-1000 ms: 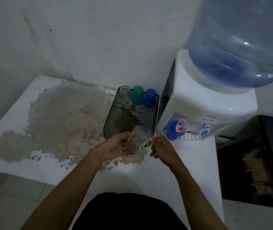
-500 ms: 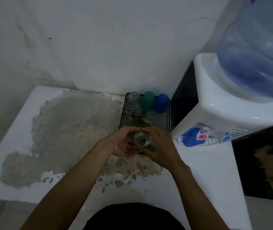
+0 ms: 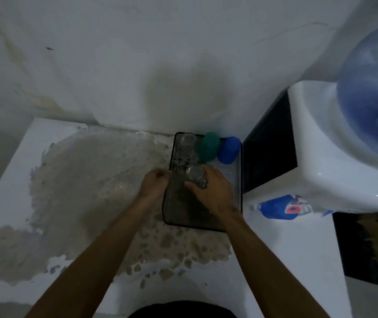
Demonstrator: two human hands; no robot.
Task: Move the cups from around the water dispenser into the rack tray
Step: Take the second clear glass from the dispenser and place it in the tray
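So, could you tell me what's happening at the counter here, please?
A person is loading cups into the rack tray beside the water dispenser. The right hand grips a clear glass cup over the middle of the tray, while the left hand rests at the tray's left rim. Three cups stand at the back: a clear glass, a green cup and a blue cup.

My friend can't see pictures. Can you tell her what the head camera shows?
A right hand sets a clear glass into a dark tray holding another glass, a green cup and a blue cup. The left hand steadies the tray beside a water dispenser.
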